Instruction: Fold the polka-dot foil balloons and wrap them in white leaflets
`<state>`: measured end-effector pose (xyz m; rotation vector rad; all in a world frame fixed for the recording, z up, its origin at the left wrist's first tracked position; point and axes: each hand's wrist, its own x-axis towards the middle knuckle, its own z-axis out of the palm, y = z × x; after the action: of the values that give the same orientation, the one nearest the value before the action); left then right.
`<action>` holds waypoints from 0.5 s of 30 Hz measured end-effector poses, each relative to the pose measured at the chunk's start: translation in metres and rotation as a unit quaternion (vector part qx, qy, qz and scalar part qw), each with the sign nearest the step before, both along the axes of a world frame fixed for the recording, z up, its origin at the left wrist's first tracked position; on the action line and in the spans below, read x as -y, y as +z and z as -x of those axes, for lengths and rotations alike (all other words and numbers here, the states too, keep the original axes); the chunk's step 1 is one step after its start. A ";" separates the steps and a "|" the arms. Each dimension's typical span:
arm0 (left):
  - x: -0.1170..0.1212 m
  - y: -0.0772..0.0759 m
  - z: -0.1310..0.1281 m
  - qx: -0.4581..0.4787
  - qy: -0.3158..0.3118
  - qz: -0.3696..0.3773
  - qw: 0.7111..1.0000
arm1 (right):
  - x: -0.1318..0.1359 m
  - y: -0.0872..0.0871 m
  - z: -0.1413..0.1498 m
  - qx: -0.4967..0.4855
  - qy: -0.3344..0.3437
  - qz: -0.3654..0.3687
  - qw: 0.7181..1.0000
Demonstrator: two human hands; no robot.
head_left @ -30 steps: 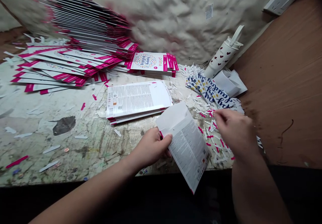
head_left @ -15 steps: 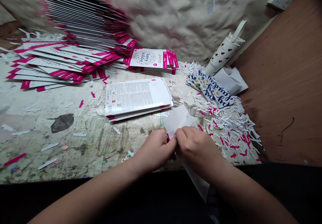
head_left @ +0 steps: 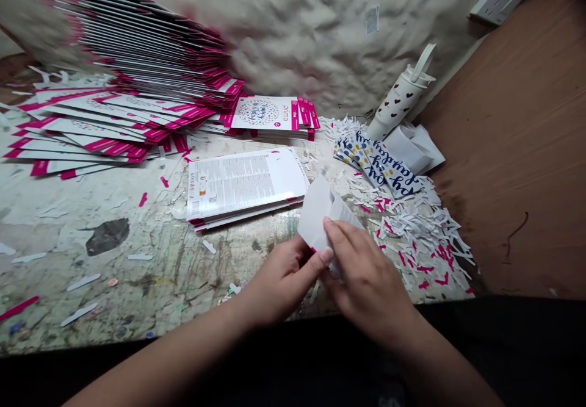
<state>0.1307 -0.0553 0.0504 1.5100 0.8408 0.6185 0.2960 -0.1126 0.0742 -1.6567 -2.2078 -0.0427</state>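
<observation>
My left hand (head_left: 284,282) and my right hand (head_left: 366,285) meet over the front of the bench, both pinching a folded white card sleeve (head_left: 318,215). Small printed text shows on its far side, and a pink edge peeks out by my left thumb. My fingers hide its lower part. Just beyond my left hand lies a flat stack of printed white cards (head_left: 245,187) with pink edges. Loose white and pink paper shreds (head_left: 421,242) are scattered to the right of my right hand.
A tall leaning stack of pink-edged cards (head_left: 151,47) and a fanned pile (head_left: 86,129) fill the back left, beside birthday-printed cards (head_left: 259,114). Printed lettered strips (head_left: 378,160) and a heart-patterned bottle (head_left: 398,105) stand back right. A brown board (head_left: 513,151) lies right.
My right hand has come in from the shreds and taken hold of the sleeve beside my left hand. The sleeve has turned and lifted, its long lower part no longer hanging below the bench edge.
</observation>
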 end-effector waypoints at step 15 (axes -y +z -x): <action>-0.007 -0.052 0.022 -0.175 -0.211 -0.571 0.774 | 0.043 -0.077 -0.035 0.021 0.096 -0.047 0.994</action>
<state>0.1089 -0.0480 -0.0017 2.9038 0.2893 0.5116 0.3313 -0.1558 -0.0027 -1.3995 -2.3487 -0.1287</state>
